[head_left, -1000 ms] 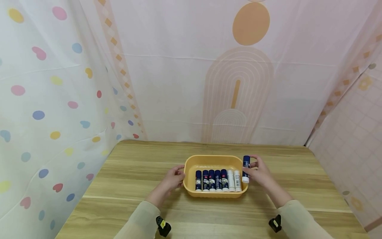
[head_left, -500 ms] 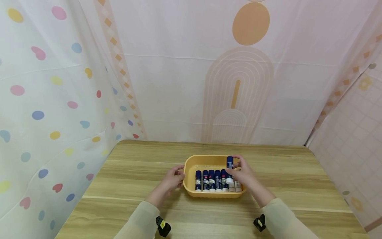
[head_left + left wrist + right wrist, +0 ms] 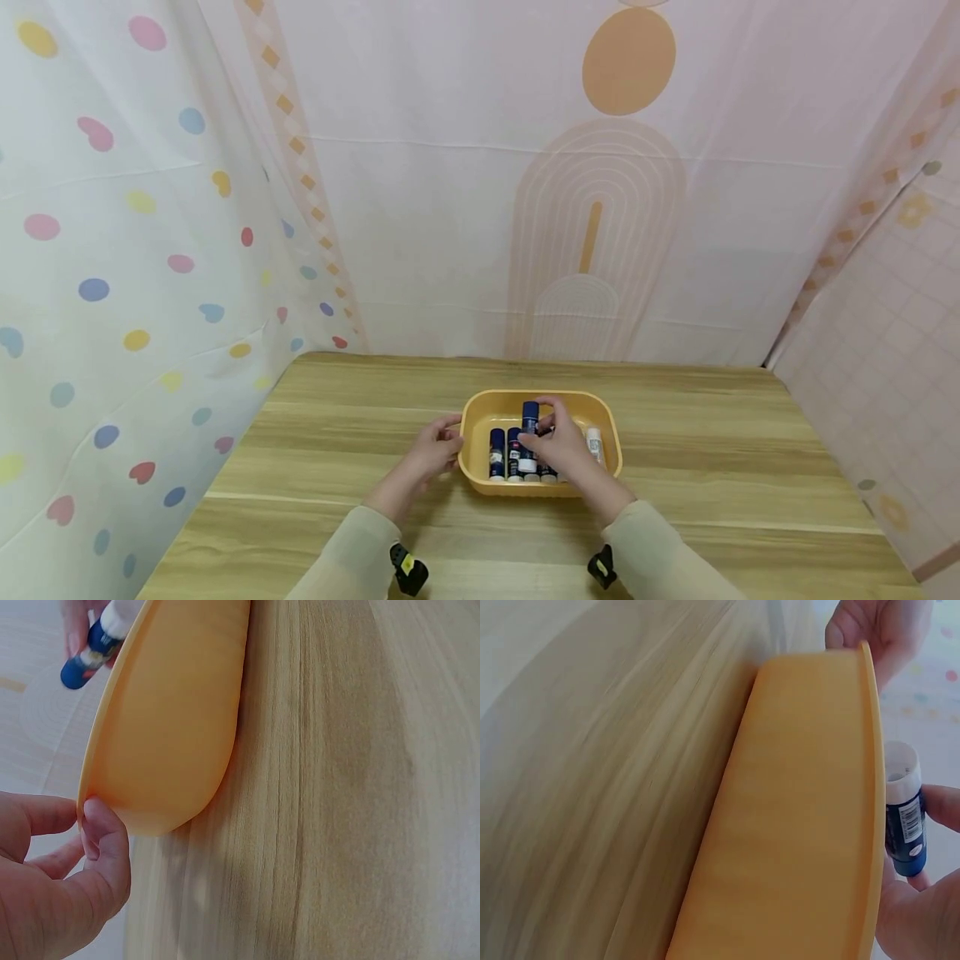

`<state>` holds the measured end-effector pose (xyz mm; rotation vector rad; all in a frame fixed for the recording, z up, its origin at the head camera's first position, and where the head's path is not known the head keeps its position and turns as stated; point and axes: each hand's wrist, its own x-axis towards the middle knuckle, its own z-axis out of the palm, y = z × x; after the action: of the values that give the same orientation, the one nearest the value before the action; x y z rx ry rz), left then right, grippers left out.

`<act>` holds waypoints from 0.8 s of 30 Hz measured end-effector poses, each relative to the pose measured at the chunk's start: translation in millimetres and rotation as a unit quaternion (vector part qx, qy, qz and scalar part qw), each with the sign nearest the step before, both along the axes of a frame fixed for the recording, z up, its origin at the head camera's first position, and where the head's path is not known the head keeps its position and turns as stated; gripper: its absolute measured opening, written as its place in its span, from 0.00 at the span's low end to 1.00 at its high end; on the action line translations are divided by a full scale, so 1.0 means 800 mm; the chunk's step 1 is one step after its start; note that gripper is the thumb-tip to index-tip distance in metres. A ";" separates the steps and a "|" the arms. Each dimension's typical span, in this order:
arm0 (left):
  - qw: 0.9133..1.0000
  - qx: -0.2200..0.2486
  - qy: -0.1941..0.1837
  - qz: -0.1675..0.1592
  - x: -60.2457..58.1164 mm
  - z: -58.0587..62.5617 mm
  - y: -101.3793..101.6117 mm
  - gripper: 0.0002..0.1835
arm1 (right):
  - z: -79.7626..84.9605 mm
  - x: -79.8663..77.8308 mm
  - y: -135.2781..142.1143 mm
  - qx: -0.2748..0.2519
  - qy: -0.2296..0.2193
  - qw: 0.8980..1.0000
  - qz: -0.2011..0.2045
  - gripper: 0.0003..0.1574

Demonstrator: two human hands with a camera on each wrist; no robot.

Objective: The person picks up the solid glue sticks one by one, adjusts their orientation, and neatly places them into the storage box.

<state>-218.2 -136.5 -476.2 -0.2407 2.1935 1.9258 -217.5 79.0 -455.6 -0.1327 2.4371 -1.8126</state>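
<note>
A yellow plastic tray (image 3: 487,408) stands on the wooden table, and a row of glue sticks (image 3: 497,454) lies in it. Most show dark blue caps, and a white glue stick (image 3: 594,442) shows at the right end. At the tray's left end my left hand (image 3: 435,447) pinches the rim between thumb and fingers, as the left wrist view shows. Over the row, my right hand (image 3: 566,446) holds another glue stick (image 3: 906,821) by its sides, blue end away and white end toward me. This hand hides part of the row.
The wooden table (image 3: 337,433) reaches around the tray on all sides. Behind it hangs a pale patterned curtain (image 3: 450,250), with a dotted curtain (image 3: 112,333) on the left. A black wrist device (image 3: 408,571) sits at each sleeve.
My right hand has carried the glue stick leftward from the tray's right rim to above the middle of the row. My left hand and the tray have stayed put.
</note>
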 end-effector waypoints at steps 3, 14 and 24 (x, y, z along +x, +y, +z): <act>1.000 0.004 0.002 0.000 0.001 0.001 0.001 0.23 | -0.001 -0.001 -0.013 -0.001 0.003 1.000 0.009 0.37; 1.000 0.003 0.003 0.003 0.002 0.001 -0.001 0.23 | -0.007 0.002 -0.051 0.029 0.047 0.998 0.023 0.35; 1.000 -0.001 0.006 -0.008 0.004 0.002 -0.003 0.22 | -0.020 0.003 -0.071 0.081 0.066 0.994 0.043 0.37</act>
<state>-214.8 -139.1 -474.5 -0.2124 2.1983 1.9218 -215.5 22.4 -471.5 -0.3483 2.6110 -1.6114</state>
